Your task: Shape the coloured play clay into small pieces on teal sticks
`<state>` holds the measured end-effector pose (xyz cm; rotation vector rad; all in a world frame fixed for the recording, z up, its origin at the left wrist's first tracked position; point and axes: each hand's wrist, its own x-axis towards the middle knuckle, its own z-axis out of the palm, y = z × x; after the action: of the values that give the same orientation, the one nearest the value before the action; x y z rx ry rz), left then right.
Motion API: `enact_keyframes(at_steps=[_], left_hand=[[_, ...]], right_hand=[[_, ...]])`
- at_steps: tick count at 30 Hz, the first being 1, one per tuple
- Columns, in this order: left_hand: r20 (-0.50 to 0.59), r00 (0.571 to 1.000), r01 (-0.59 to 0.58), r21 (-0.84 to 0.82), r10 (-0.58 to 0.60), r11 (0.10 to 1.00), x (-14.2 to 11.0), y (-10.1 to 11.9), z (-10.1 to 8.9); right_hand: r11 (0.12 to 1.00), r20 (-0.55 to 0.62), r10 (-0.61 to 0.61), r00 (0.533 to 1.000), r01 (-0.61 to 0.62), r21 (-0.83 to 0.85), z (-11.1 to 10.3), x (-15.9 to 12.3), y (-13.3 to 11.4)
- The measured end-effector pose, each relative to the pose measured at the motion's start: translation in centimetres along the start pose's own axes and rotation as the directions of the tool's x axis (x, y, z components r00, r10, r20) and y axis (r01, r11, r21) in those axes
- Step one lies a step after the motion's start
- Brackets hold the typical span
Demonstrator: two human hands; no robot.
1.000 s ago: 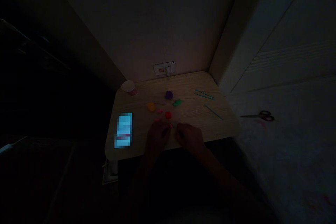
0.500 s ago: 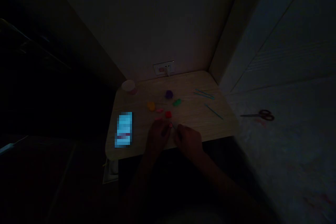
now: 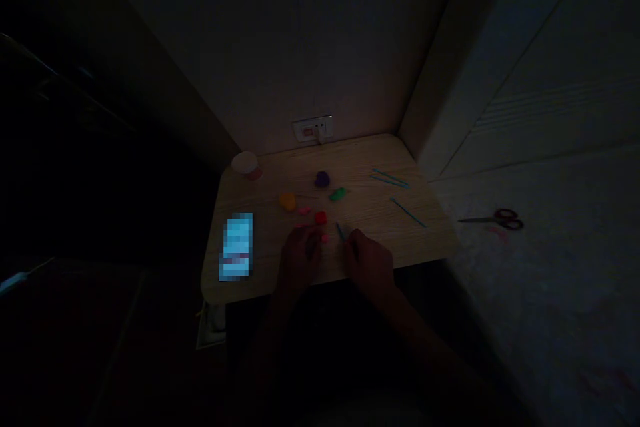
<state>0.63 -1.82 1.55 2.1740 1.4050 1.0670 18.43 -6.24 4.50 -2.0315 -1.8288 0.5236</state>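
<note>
My right hand [image 3: 369,263] is closed round a thin bluish stick [image 3: 341,232], whose tip points up and to the left. Across from it, my left hand [image 3: 300,255] is bent with fingertips together at a small pink lump of clay [image 3: 325,238]. The stick and this lump are apart. Just beyond the fingers lie a red clay block [image 3: 321,218] and a pink piece [image 3: 305,211]. Farther back are yellow [image 3: 287,201], green [image 3: 338,194] and purple [image 3: 322,179] lumps. Dim light hides the details of my fingers.
The small wooden table [image 3: 270,273] carries a lit phone [image 3: 237,247] at left and a pale cup [image 3: 245,164] at the back left. Thin blue-green sticks [image 3: 409,212] lie at right. Scissors [image 3: 497,219] are on the floor. A wall socket [image 3: 313,128] is behind the table.
My right hand has moved slightly right, drawing the stick away from the pink lump. My left hand stays almost in place.
</note>
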Motion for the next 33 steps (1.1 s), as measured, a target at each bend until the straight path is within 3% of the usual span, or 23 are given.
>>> enact_keyframes(at_steps=[7, 15, 23, 30, 33], left_hand=[[0.011, 1.0, -0.013, 0.044, 0.013, 0.999, 0.2, -0.1, 0.5], [-0.012, 1.0, 0.013, 0.057, -0.012, 0.998, 0.4, -0.2, 0.7], [-0.017, 0.999, 0.033, 0.017, -0.033, 0.999, 0.3, -0.1, 0.3], [0.013, 0.996, 0.083, 0.013, -0.083, 0.996, 0.2, -0.3, 0.3], [0.016, 0.997, 0.082, 0.006, -0.082, 0.997, 0.3, -0.3, 0.3]], right_hand=[[0.992, -0.099, -0.014, 0.995, 0.026, 0.12, -0.4, 0.9, 1.8], [0.998, -0.091, -0.055, 0.994, 0.053, -0.028, 0.2, 1.3, 0.4], [0.996, 0.028, -0.007, 1.0, 0.009, -0.084, 0.7, 0.2, -1.5], [0.983, 0.116, -0.15, 0.982, 0.161, -0.091, 1.7, -0.3, -2.4], [0.984, 0.128, -0.15, 0.98, 0.16, -0.078, 1.2, 0.0, -2.2]])
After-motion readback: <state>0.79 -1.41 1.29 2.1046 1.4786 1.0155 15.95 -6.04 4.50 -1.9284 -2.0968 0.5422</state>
